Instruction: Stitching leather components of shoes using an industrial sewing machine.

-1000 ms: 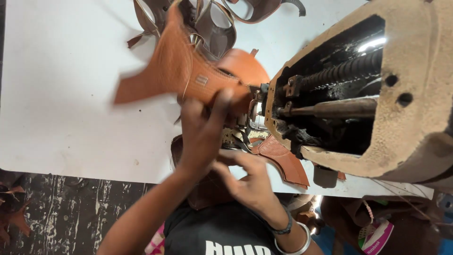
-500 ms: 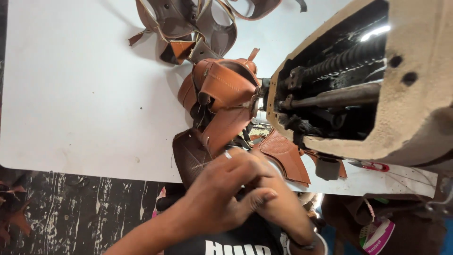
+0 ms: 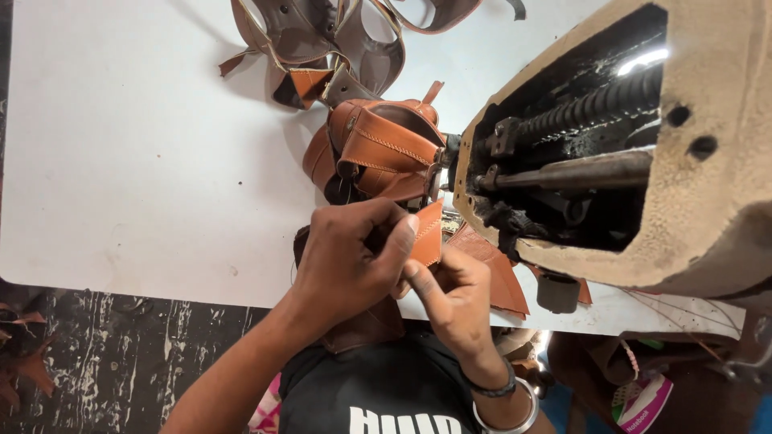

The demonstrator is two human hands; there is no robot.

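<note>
In the lower middle of the frame we see both hands meeting over a small tan leather piece (image 3: 429, 233). The left hand (image 3: 354, 265) has its fingers curled and pressed together, pinching the piece between thumb and fingertips, and the right hand (image 3: 454, 293) sits just beside it with its thumb and forefinger closed on the lower edge of the same piece. The piece stands tilted, close to the front of the sewing machine (image 3: 643, 153), whose beige casing and dark inner shafts fill the right side of the frame. Just above the hands, near the centre, a stitched tan leather shoe upper (image 3: 378, 153) lies against the machine's needle area. A second flat tan piece (image 3: 498, 273) lies under the machine's edge to the right of the hands. At the top of the frame a heap of darker brown leather straps (image 3: 322, 40) rests on the white table (image 3: 121, 161). Bangles (image 3: 507, 402) circle the right wrist at the bottom.
</note>
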